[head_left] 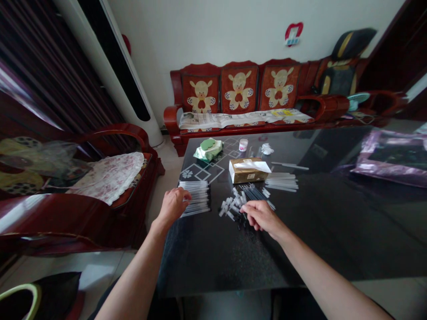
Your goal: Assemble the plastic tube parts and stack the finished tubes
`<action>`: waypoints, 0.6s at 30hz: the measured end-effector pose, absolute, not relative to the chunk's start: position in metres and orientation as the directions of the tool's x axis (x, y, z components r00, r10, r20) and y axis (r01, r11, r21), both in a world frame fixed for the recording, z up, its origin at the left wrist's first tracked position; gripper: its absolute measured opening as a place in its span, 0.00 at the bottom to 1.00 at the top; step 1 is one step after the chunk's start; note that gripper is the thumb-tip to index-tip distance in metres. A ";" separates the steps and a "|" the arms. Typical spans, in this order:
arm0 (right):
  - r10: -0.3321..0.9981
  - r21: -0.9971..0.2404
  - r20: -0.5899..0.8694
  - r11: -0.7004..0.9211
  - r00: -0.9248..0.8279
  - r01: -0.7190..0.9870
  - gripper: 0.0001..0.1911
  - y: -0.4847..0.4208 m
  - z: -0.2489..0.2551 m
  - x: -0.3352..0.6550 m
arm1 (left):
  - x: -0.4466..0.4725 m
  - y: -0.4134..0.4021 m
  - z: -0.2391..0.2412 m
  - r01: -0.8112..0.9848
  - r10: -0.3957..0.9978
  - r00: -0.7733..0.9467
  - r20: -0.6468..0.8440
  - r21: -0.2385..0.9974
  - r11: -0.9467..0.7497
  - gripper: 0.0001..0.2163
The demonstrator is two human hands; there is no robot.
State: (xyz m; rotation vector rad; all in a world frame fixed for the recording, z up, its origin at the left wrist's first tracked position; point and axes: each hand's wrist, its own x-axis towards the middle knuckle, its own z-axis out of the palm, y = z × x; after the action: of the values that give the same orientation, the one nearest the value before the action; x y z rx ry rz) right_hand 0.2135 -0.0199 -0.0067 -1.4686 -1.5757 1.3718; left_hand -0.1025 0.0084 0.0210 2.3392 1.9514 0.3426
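My left hand (173, 205) rests knuckles up at the near end of a row of clear plastic tubes (196, 195) laid side by side on the black glass table (333, 222); its fingers are curled over the tube ends. My right hand (262, 215) is palm down with fingers bent onto a loose pile of small white caps (230, 205) and small black pieces (240, 222). Thin dark rods (255, 192) lie just beyond that hand. What either hand pinches, if anything, is hidden.
A tan tissue box (248, 171) stands behind the piles, with more clear tubes (282, 182) to its right. A green wipes pack (208, 149), a small white pot (243, 144) and a purple tray (390, 160) sit farther off. Red wooden sofa (240, 98) behind; armchair (110, 178) at left.
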 end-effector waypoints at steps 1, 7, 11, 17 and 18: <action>0.948 -0.926 -0.221 -0.131 -0.230 0.353 0.19 -0.020 -0.007 0.214 | -0.102 0.008 0.021 0.963 0.979 0.165 0.123 0.194 -0.187 0.06; 0.950 -0.916 -0.227 -0.135 -0.212 0.378 0.16 -0.019 -0.006 0.214 | -0.101 0.009 0.021 0.960 0.972 0.197 0.128 0.175 -0.218 0.06; 0.970 -0.904 -0.198 -0.124 -0.143 0.410 0.14 -0.014 0.001 0.223 | -0.106 0.010 0.017 0.955 0.964 0.215 0.155 0.171 -0.241 0.06; 0.998 -0.811 -0.021 -0.054 0.062 0.582 0.14 0.005 0.003 0.274 | -0.096 0.010 0.016 0.910 0.937 0.217 0.273 0.292 -0.296 0.08; 0.995 -0.755 0.032 -0.039 0.097 0.654 0.12 0.008 0.003 0.284 | -0.089 0.008 0.017 0.895 0.926 0.213 0.312 0.318 -0.313 0.08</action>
State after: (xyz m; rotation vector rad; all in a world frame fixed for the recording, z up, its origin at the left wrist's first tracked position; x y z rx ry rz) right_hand 0.2839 0.0084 0.0027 -1.7612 -1.6219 0.7064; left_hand -0.0894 0.0077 0.0169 2.3927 1.7995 0.6957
